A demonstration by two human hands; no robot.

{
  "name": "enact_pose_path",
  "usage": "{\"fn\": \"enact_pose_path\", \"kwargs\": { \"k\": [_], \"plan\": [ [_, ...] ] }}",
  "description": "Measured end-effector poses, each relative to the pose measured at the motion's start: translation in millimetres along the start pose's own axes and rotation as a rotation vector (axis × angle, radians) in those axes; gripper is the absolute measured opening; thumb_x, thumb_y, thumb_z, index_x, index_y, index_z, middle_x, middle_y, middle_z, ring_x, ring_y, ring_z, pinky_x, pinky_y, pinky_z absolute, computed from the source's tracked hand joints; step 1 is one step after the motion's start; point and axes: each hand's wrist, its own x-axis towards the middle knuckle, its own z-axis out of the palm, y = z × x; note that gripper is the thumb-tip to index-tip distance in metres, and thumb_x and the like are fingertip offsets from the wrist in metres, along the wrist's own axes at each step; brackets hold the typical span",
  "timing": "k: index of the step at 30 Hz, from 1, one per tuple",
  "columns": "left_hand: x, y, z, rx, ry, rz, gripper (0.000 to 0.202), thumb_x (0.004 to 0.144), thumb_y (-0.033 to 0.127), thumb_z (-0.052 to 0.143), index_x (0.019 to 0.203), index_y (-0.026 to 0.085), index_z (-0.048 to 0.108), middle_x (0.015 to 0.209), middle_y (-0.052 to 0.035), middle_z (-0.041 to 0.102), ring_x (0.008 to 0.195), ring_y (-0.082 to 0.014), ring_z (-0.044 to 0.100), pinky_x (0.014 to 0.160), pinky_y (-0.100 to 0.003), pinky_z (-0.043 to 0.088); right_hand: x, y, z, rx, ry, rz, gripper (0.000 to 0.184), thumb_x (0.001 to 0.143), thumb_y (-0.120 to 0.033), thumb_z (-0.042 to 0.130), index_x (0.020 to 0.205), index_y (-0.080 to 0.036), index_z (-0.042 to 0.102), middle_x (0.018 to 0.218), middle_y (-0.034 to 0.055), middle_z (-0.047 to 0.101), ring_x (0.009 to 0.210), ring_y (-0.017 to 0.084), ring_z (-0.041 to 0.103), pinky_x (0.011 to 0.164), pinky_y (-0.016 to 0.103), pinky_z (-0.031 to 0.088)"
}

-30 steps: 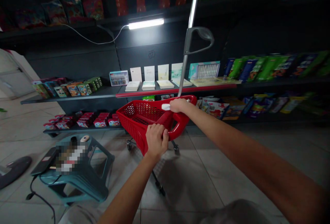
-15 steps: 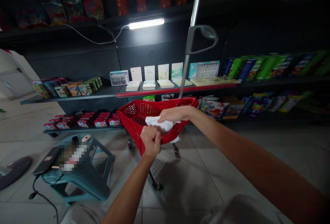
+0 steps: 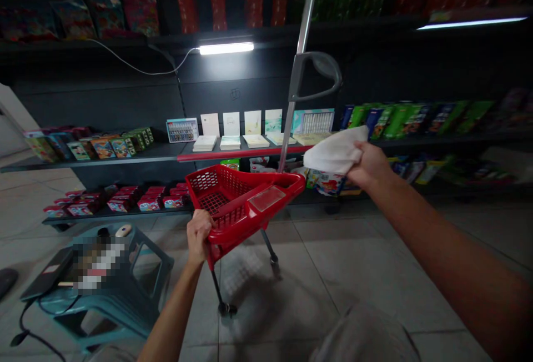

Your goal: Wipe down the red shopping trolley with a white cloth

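Note:
My left hand (image 3: 199, 234) grips the near left rim of a red plastic shopping cart (image 3: 225, 201), which stands on small wheels on a thin metal frame. My right hand (image 3: 368, 165) is raised to the right of the cart, apart from it, and holds a crumpled white cloth (image 3: 335, 151). A transparent panel (image 3: 266, 198) is set in the cart's upper edge. A metal pole (image 3: 293, 117) with a grey loop handle (image 3: 316, 73) rises from the cart's far side.
Dark store shelves (image 3: 104, 156) run behind the cart, holding boxes, cards and packets. A teal plastic stool (image 3: 137, 290) with pixelated objects on top stands at lower left, with a black cable trailing beside it on the tiled floor (image 3: 316, 295).
My right hand has lifted the white cloth up and right, away from the cart. My left hand and the cart have shifted left, and the view has turned slightly.

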Motion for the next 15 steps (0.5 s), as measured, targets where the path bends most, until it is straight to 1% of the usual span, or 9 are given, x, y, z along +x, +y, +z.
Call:
{"fn": "enact_pose_path", "kwargs": {
  "k": [1, 2, 3, 6, 9, 11, 12, 13, 15],
  "plan": [
    [1, -1, -6.2, -0.006, -0.032, -0.035, 0.04, 0.091, 0.041, 0.035, 0.058, 0.023, 0.047, 0.058, -0.0027, 0.052, 0.062, -0.0196, 0.048, 0.076, -0.041, 0.04, 3, -1, 3, 0.142, 0.104, 0.058, 0.048, 0.096, -0.026, 0.03, 0.139, -0.018, 0.051, 0.134, 0.0181, 0.065, 0.108, 0.028, 0.07, 0.087, 0.046, 0.059],
    [3, -2, -11.7, -0.01, -0.051, -0.069, 0.038, 0.089, 0.041, 0.036, 0.056, 0.023, 0.047, 0.058, -0.0032, 0.053, 0.062, -0.02, 0.048, 0.076, -0.042, 0.04, 5, -3, 10, 0.252, 0.156, 0.084, 0.048, 0.094, -0.026, 0.035, 0.139, -0.018, 0.051, 0.134, 0.0169, 0.064, 0.109, 0.027, 0.069, 0.087, 0.043, 0.059],
    [5, -4, -16.4, -0.015, -0.059, -0.096, 0.037, 0.086, 0.042, 0.036, 0.055, 0.023, 0.046, 0.057, -0.0036, 0.053, 0.062, -0.0205, 0.048, 0.077, -0.042, 0.041, 6, -6, 20, 0.281, 0.163, 0.057, 0.048, 0.093, -0.028, 0.038, 0.139, -0.018, 0.051, 0.131, 0.0152, 0.066, 0.107, 0.026, 0.069, 0.086, 0.042, 0.059],
    [10, -10, -26.8, -0.036, -0.067, -0.134, 0.035, 0.081, 0.042, 0.036, 0.053, 0.024, 0.045, 0.055, -0.0046, 0.051, 0.061, -0.0216, 0.047, 0.076, -0.043, 0.042, 3, -19, 57, 0.178, 0.063, -0.094, 0.05, 0.096, -0.037, 0.035, 0.135, -0.016, 0.057, 0.11, 0.0121, 0.074, 0.102, 0.028, 0.07, 0.089, 0.043, 0.057],
    [15, -19, -34.6, -0.063, -0.073, -0.146, 0.033, 0.078, 0.041, 0.035, 0.051, 0.024, 0.044, 0.053, -0.0051, 0.049, 0.06, -0.0214, 0.046, 0.074, -0.044, 0.044, -1, -35, 87, 0.065, -0.037, -0.212, 0.065, 0.102, -0.049, 0.02, 0.136, -0.01, 0.059, 0.095, 0.0135, 0.075, 0.108, 0.032, 0.068, 0.095, 0.047, 0.053],
    [19, -26, -39.8, -0.073, -0.078, -0.159, 0.032, 0.076, 0.041, 0.035, 0.05, 0.024, 0.043, 0.052, -0.0054, 0.048, 0.059, -0.0214, 0.046, 0.072, -0.044, 0.044, -1, -43, 96, 0.011, -0.062, -0.245, 0.077, 0.103, -0.055, 0.007, 0.14, -0.009, 0.056, 0.097, 0.0147, 0.075, 0.113, 0.032, 0.066, 0.097, 0.047, 0.051],
    [20, -29, -42.2, -0.076, -0.078, -0.165, 0.032, 0.076, 0.042, 0.034, 0.05, 0.024, 0.042, 0.052, -0.0056, 0.047, 0.059, -0.0216, 0.046, 0.072, -0.043, 0.045, -1, -45, 98, -0.015, -0.065, -0.253, 0.081, 0.102, -0.058, 0.003, 0.143, -0.01, 0.053, 0.101, 0.0149, 0.075, 0.114, 0.032, 0.066, 0.097, 0.046, 0.051],
    [22, -32, -44.4, -0.077, -0.076, -0.168, 0.032, 0.076, 0.042, 0.034, 0.05, 0.025, 0.042, 0.052, -0.0057, 0.047, 0.061, -0.022, 0.047, 0.072, -0.043, 0.045, 0, -46, 99, -0.042, -0.069, -0.266, 0.082, 0.101, -0.061, 0.003, 0.147, -0.011, 0.05, 0.107, 0.0147, 0.074, 0.113, 0.031, 0.066, 0.096, 0.045, 0.051],
    [27, -36, -47.7, -0.082, -0.075, -0.157, 0.034, 0.077, 0.044, 0.033, 0.05, 0.025, 0.041, 0.053, -0.006, 0.047, 0.063, -0.0226, 0.049, 0.074, -0.043, 0.047, 2, -44, 101, -0.086, -0.086, -0.317, 0.082, 0.099, -0.068, 0.009, 0.151, -0.015, 0.044, 0.121, 0.0137, 0.071, 0.111, 0.03, 0.066, 0.092, 0.043, 0.053]
  ]
}}
